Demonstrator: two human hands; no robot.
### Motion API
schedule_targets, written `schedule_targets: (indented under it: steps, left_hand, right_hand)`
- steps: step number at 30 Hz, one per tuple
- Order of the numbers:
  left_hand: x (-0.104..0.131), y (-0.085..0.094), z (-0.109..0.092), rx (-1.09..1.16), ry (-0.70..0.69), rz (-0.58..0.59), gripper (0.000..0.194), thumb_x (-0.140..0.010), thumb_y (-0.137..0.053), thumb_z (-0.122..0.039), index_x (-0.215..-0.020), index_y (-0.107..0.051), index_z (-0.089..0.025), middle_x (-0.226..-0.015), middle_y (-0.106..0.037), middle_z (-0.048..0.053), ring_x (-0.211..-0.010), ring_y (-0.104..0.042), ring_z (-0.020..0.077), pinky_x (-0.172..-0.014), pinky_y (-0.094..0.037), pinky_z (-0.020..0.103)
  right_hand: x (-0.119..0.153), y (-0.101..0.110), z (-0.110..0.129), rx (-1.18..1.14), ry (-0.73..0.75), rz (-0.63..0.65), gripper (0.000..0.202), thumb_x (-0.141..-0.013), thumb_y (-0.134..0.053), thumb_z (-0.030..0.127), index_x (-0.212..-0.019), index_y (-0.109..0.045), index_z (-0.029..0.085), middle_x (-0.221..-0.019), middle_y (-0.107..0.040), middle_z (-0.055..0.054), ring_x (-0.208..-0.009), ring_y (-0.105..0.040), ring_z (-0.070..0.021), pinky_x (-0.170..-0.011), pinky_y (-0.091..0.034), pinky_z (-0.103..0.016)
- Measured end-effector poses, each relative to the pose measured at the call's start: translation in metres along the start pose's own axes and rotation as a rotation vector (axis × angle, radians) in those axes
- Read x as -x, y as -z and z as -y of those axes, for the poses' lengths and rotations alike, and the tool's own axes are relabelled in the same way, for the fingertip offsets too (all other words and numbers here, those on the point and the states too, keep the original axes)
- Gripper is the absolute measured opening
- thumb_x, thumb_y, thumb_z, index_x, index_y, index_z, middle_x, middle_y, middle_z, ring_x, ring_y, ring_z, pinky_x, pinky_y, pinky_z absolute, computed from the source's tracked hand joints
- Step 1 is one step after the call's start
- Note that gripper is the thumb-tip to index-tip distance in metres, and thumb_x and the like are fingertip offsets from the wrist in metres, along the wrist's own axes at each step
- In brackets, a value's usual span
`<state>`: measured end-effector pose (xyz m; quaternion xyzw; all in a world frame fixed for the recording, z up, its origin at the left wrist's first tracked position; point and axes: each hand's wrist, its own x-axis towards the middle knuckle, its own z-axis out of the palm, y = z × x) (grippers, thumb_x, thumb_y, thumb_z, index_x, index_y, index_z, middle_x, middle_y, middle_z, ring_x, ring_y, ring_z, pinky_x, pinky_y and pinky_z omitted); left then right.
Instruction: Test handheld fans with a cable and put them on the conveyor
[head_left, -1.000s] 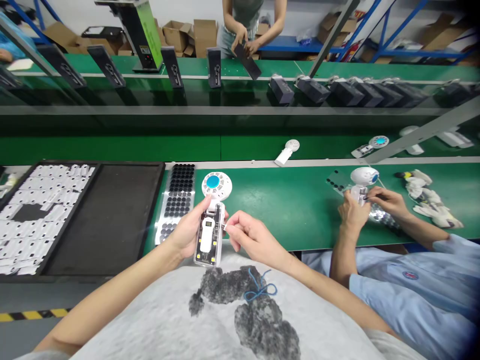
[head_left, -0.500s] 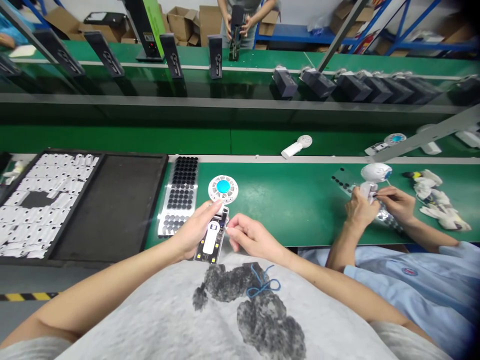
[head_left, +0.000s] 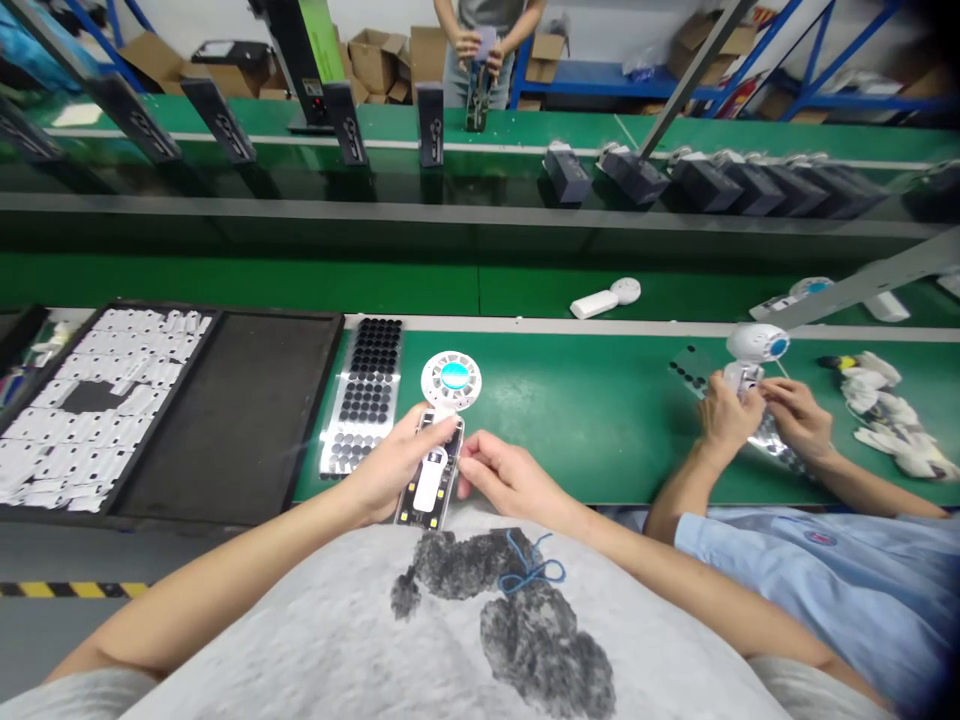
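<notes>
One fan [head_left: 442, 440] in left hand [head_left: 390, 465] grip; right hand [head_left: 501, 478] pinching its side; two trays [head_left: 315, 420].

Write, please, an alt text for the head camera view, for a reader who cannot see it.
The left hand holds a small handheld fan with an open handle over a green bench, and the right hand pinches at its side. A sheet of black dots lies to the left; a co-worker's hands hold another fan.

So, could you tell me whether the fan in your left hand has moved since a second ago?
Cannot tell: the fan keeps its place beside the dot sheet.
</notes>
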<state>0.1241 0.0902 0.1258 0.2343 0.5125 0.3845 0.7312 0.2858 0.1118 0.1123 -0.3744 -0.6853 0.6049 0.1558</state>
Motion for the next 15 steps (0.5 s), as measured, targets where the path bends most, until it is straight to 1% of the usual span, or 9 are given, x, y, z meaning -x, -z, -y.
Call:
schedule_targets:
  steps: [3, 6, 8, 10, 12, 14, 15]
  left_hand:
    - [0.002, 0.003, 0.003, -0.022, -0.036, -0.022, 0.036, -0.072, -0.068, -0.038, -0.097, -0.049, -0.021, -0.071, -0.056, -0.003, -0.058, -0.055, 0.0109, -0.058, -0.043, 0.023]
    - [0.005, 0.007, 0.012, -0.039, -0.098, -0.095, 0.035, -0.072, -0.068, -0.039, -0.096, -0.051, -0.021, -0.071, -0.057, -0.002, -0.059, -0.054, 0.0109, -0.06, -0.042, 0.022]
    - [0.01, 0.01, 0.021, -0.04, -0.155, -0.16, 0.037, -0.068, -0.071, -0.04, -0.094, -0.053, -0.02, -0.072, -0.058, -0.001, -0.062, -0.055, 0.012, -0.061, -0.042, 0.023]
    - [0.017, 0.012, 0.028, -0.043, -0.195, -0.222, 0.041, -0.063, -0.074, -0.043, -0.091, -0.056, -0.02, -0.073, -0.059, 0.0, -0.067, -0.057, 0.0144, -0.066, -0.043, 0.025]
    - [0.021, 0.014, 0.031, -0.069, -0.216, -0.293, 0.044, -0.058, -0.076, -0.047, -0.09, -0.06, -0.023, -0.08, -0.061, 0.002, -0.08, -0.06, 0.0187, -0.074, -0.045, 0.029]
    - [0.021, 0.017, 0.028, -0.08, -0.245, -0.367, 0.043, -0.059, -0.075, -0.049, -0.095, -0.061, -0.032, -0.091, -0.061, 0.001, -0.095, -0.06, 0.0216, -0.078, -0.047, 0.031]
    - [0.02, 0.019, 0.023, -0.09, -0.293, -0.386, 0.039, -0.065, -0.071, -0.05, -0.099, -0.06, -0.033, -0.097, -0.06, 0.002, -0.1, -0.058, 0.0218, -0.077, -0.048, 0.033]
  right_hand:
    - [-0.002, -0.001, -0.002, 0.075, 0.018, -0.018, 0.017, -0.089, -0.042, 0.029, -0.079, -0.049, 0.018, -0.071, -0.059, 0.0, -0.063, -0.051, -0.0117, -0.059, -0.037, -0.025]
    - [-0.003, -0.007, -0.007, 0.044, 0.036, 0.004, 0.021, -0.089, -0.042, 0.033, -0.08, -0.053, 0.017, -0.071, -0.058, 0.001, -0.063, -0.051, -0.0114, -0.059, -0.038, -0.024]
    - [-0.003, -0.011, -0.007, 0.05, 0.026, 0.04, 0.028, -0.088, -0.043, 0.039, -0.077, -0.056, 0.017, -0.066, -0.057, 0.001, -0.061, -0.051, -0.0119, -0.056, -0.039, -0.024]
    - [-0.008, -0.009, -0.002, 0.109, 0.04, 0.073, 0.031, -0.085, -0.048, 0.047, -0.076, -0.059, 0.02, -0.065, -0.057, 0.001, -0.061, -0.054, -0.0146, -0.054, -0.041, -0.026]
    - [-0.02, 0.008, 0.008, 0.194, 0.12, 0.087, 0.028, -0.08, -0.053, 0.052, -0.079, -0.063, 0.025, -0.071, -0.062, 0.001, -0.066, -0.058, -0.0178, -0.056, -0.046, -0.029]
    - [-0.038, 0.041, 0.023, 0.292, 0.249, 0.06, 0.027, -0.081, -0.053, 0.053, -0.088, -0.063, 0.029, -0.08, -0.065, 0.0, -0.071, -0.061, -0.0183, -0.06, -0.049, -0.031]
    - [-0.046, 0.063, 0.031, 0.341, 0.319, 0.038, 0.028, -0.083, -0.051, 0.052, -0.092, -0.063, 0.029, -0.085, -0.065, -0.002, -0.075, -0.061, -0.0178, -0.063, -0.051, -0.032]
